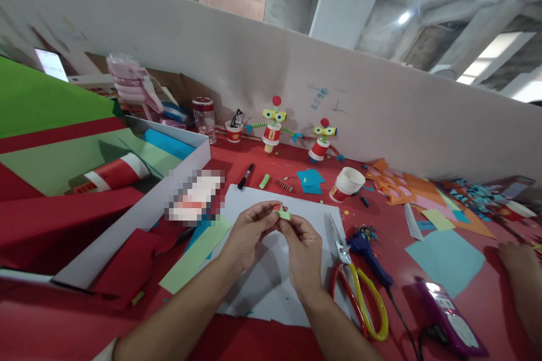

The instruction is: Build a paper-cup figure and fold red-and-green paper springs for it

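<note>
Between my two hands is a small folded strip of red and light green paper (283, 213), held over a white sheet (271, 271). My left hand (249, 234) pinches its red end with closed fingers. The green end is pinched by my right hand (302, 245). Just beyond the sheet lie a green folded paper spring (265, 181), a red and green folded spring (284, 185) and a black marker (246, 176). Scissors with red and yellow handles (353, 282) rest at the sheet's right edge, beside a blue glue gun (371, 259).
Two paper-cup figures (271, 134) (319, 149) stand by the wall. Stacked cups (347, 183) are behind the scissors. A white box (139, 197) with coloured paper fills the left. At right are a purple device (451, 318), paper scraps and another person's hand.
</note>
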Demonstrator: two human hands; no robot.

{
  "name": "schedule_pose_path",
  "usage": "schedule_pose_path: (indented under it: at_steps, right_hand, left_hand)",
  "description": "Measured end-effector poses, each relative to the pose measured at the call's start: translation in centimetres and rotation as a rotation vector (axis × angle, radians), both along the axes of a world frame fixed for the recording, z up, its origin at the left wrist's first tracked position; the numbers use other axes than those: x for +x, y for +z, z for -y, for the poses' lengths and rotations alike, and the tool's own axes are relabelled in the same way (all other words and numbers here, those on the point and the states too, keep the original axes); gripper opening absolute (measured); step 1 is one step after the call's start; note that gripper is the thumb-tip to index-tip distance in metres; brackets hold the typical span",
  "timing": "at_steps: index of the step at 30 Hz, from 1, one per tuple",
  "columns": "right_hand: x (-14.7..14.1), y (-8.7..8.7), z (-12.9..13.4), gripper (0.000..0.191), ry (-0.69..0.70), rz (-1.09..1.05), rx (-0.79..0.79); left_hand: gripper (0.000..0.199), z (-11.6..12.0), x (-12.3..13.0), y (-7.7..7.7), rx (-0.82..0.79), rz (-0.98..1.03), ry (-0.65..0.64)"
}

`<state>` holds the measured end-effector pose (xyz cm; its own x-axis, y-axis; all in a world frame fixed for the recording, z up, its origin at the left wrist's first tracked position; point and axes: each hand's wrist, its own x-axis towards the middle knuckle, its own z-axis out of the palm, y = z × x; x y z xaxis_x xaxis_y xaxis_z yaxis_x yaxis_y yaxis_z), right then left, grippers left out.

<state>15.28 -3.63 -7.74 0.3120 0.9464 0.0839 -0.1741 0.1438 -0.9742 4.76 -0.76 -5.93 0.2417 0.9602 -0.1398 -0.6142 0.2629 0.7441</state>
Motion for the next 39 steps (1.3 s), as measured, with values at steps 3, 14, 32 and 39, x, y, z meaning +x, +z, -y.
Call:
schedule_pose_path:
  at_steps: [3,14,32,39]
  right_hand:
    - [0.0,-0.1,0.1,0.016,0.009,0.021,0.006]
    - [-0.3,-0.1,0.0,0.017,-0.001,0.035,-0.036]
    - [1.2,0.8,-0.2,0.02,0.066,0.268,-0.049]
    - [1.2,1.0,0.0,0.02,0.044,0.328,-0.002]
  left_hand:
    - [0.028,0.1,0.1,0.2,-0.016,0.018,0.018]
    - [0.021,0.0,0.6,-0.7,0.071,-0.121,0.113]
    - [0.013,-0.4,-0.3,0.1,0.07,-0.317,0.099]
    - [0.013,-0.5,-0.3,0.1,0.076,-0.337,0.084]
